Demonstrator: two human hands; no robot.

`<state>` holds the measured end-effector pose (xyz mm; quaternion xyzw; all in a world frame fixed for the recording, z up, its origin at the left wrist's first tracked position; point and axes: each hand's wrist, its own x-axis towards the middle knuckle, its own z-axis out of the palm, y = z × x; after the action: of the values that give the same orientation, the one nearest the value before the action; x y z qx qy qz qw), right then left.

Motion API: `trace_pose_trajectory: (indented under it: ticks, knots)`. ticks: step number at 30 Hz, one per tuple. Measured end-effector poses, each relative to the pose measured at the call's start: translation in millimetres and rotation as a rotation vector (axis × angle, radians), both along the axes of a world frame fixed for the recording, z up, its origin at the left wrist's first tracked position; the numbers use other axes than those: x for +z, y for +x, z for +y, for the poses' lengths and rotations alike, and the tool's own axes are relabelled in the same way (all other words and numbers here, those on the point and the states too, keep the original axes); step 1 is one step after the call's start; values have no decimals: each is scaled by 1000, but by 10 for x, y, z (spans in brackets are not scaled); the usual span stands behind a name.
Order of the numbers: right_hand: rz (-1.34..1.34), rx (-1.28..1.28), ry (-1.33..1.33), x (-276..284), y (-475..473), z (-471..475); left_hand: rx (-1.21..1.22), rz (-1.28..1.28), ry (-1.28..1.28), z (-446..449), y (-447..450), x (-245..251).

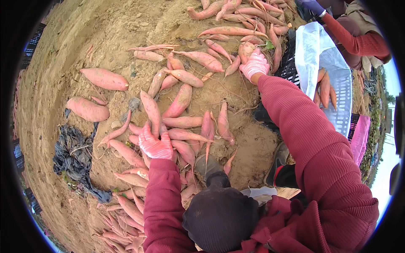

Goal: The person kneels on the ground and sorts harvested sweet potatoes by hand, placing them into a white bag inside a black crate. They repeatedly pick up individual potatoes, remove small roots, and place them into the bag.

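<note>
In a pink-striped work glove, my left hand (155,143) grips the lower end of a long sweet potato (150,107), which points away from me. More sweet potatoes (185,135) lie crosswise beside that hand. My right hand (255,64), gloved alike, reaches forward and closes on a stout sweet potato (246,52) at the edge of the far pile. Its fingertips are partly hidden. Right of that hand stands a black plastic crate (288,68) with a white liner (308,47). Several sweet potatoes (325,88) lie inside it.
Crumpled black plastic film (74,155) lies on the soil at left, below two large sweet potatoes (104,79). A heap of thin ones (123,227) is at lower left. A co-worker's red sleeve (354,44) shows at upper right. My shoe (207,166) is among the roots.
</note>
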<state>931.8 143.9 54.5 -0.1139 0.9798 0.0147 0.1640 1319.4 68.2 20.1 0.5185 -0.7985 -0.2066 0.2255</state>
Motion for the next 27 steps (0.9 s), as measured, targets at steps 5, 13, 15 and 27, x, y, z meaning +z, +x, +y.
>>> trace_pose_trajectory:
  ticks: [5,13,15,27]
  knots:
    - [-726,-142,-781,367,-192,6,-28,0,-49,-8,0,13]
    - [-700,361,-688,1979,-25,739,12,29,20,-24,5,-43]
    - [-808,278,-751,2171,238,1119,12,-26,48,-51,-32,29]
    - [-272,839,-608,2006,1958,1970,-459,1179,1650,1317,-511,1339]
